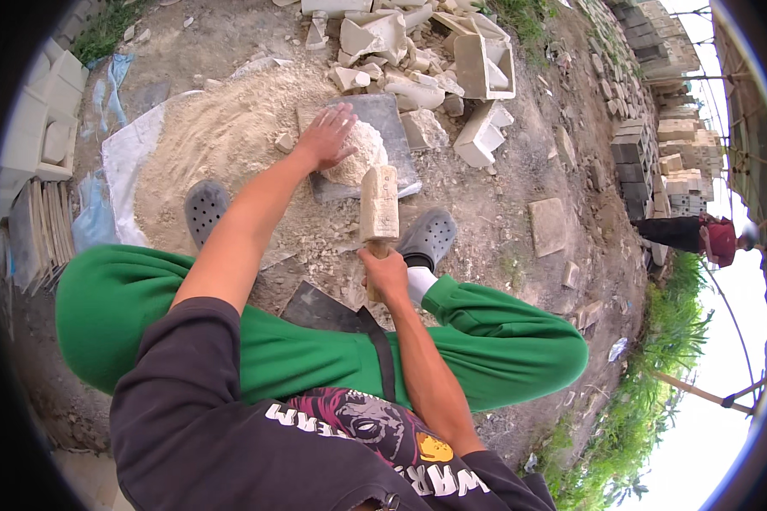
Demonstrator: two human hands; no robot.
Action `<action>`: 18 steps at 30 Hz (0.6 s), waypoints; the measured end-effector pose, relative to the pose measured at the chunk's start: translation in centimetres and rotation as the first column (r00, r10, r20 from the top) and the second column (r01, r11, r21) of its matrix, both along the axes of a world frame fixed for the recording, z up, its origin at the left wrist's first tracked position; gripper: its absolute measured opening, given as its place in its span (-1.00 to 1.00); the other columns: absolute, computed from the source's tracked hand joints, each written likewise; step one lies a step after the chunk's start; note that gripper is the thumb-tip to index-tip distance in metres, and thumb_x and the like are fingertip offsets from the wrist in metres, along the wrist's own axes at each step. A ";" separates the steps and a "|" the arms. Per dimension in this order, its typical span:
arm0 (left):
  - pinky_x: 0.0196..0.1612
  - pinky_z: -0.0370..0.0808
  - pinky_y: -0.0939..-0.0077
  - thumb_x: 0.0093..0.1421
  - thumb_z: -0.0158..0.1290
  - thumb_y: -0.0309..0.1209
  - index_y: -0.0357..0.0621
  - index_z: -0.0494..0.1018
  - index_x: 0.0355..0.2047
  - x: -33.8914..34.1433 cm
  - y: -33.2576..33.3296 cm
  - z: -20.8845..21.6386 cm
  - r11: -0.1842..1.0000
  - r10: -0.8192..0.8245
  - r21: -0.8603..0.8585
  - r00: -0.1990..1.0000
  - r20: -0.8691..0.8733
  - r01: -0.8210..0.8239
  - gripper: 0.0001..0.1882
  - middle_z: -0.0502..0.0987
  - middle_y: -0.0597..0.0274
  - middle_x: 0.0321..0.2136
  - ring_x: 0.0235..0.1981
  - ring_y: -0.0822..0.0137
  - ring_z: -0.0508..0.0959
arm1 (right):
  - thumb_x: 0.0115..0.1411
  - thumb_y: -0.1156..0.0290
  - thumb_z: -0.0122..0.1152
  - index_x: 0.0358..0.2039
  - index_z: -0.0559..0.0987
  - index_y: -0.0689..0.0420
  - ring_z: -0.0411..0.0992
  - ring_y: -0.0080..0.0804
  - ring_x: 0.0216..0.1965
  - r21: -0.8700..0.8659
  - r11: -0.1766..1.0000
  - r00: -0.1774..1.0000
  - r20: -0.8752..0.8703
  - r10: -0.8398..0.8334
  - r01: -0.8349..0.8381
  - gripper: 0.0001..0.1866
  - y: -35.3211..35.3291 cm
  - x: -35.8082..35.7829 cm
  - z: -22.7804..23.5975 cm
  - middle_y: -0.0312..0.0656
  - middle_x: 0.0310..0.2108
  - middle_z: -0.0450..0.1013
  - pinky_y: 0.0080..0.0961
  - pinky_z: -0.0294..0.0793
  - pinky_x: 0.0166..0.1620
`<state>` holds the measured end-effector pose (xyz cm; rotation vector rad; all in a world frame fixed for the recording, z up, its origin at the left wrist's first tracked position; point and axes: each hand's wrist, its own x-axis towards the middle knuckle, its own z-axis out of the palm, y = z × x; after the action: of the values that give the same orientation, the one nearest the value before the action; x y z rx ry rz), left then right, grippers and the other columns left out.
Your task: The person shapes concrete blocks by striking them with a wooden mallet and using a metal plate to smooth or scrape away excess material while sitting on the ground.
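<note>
A person in green trousers (315, 351) and gray clogs (435, 232) is sitting low over a dusty yard, the right hand (387, 274) wrapping tightly around the handle of a block-headed mallet (379, 204). The mallet is pointing away from the body, its pale head lying between the clogs in view, just before a dark slab (382, 117). The left hand (325, 139), fingers spreading wide and grasping nothing, is reaching over white powder (365, 153) heaped on that slab; whether its palm is touching, one cannot tell. Crushed pale material (222, 119) is covering a white sheet (121, 153) to the left, while broken blocks (383, 38) are lying beyond.
</note>
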<state>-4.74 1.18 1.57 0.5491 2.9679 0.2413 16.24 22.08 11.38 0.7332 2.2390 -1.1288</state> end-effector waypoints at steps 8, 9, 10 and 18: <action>0.49 -0.27 0.08 0.39 -0.37 0.20 -0.20 -0.19 0.46 -2.3 -2.3 0.7 0.839 0.529 -0.191 0.845 0.071 -0.509 -0.12 -0.21 0.03 0.49 0.51 0.12 -0.22 | 0.02 0.03 0.35 -0.22 0.61 0.34 0.61 -0.23 -0.59 0.001 1.000 1.000 0.007 -0.021 0.021 -0.44 0.9 0.4 -0.7 -0.02 -0.49 0.60 -0.33 0.59 -0.39; 0.49 -0.27 0.08 0.39 -0.37 0.20 -0.20 -0.19 0.46 -2.2 -3.0 0.5 0.837 0.532 -0.191 0.844 0.067 -0.512 -0.12 -0.21 0.03 0.49 0.51 0.12 -0.22 | 0.02 0.02 0.36 -0.22 0.62 0.34 0.61 -0.22 -0.59 -0.011 1.000 1.000 0.010 -0.026 0.026 -0.43 1.0 0.3 -0.9 -0.02 -0.49 0.60 -0.33 0.59 -0.39; 0.49 -0.32 0.11 0.39 -0.40 0.21 -0.19 -0.22 0.47 -2.1 -3.5 0.8 0.820 0.554 -0.189 0.832 0.028 -0.540 -0.12 -0.25 0.06 0.50 0.51 0.13 -0.27 | 0.02 0.02 0.36 -0.22 0.62 0.34 0.61 -0.22 -0.59 -0.017 0.999 1.000 0.006 -0.029 0.029 -0.43 1.3 0.2 -1.2 -0.02 -0.49 0.60 -0.33 0.59 -0.39; 0.19 0.32 0.08 0.27 0.04 -0.20 -0.25 0.42 0.02 9.5 2.8 -1.8 0.505 0.796 0.596 0.604 -0.041 -0.625 -0.58 0.45 -0.12 -0.02 0.07 -0.10 0.42 | 0.11 0.21 0.40 -0.26 0.55 0.37 0.48 -0.38 -0.68 -0.213 0.948 0.966 -0.055 -0.253 0.236 -0.57 0.3 -2.2 0.7 -0.17 -0.56 0.48 -0.44 0.48 -0.60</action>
<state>4.79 4.00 -0.27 -0.8059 3.2155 1.1819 14.06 22.40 12.03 0.9108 2.0965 -1.5088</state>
